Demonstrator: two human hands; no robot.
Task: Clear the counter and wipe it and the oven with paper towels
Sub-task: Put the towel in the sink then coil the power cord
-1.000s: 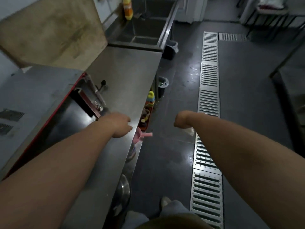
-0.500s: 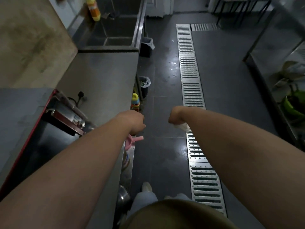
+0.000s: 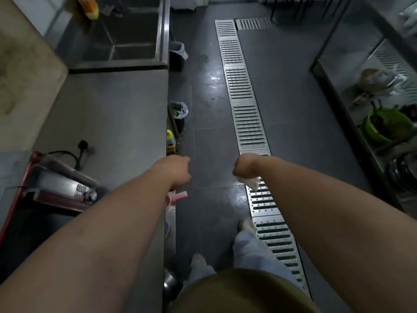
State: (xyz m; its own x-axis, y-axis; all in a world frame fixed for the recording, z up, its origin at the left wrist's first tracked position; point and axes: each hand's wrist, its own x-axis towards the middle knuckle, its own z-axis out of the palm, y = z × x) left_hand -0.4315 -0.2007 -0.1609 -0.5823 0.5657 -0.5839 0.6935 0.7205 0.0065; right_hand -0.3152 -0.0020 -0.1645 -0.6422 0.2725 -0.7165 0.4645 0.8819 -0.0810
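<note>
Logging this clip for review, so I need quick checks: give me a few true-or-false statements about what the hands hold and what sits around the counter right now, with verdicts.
1. The right hand holds a crumpled white paper towel. True.
2. The left hand is pressing a towel flat on the counter. False: it is past the counter's edge, over the floor, and no towel shows in it.
3. A small lined bin stands on the floor against the counter's edge. True.
4. The green basin sits in the sink. False: it sits on the shelf unit at the right.
5. A metal drain grate runs along the floor. True.
</note>
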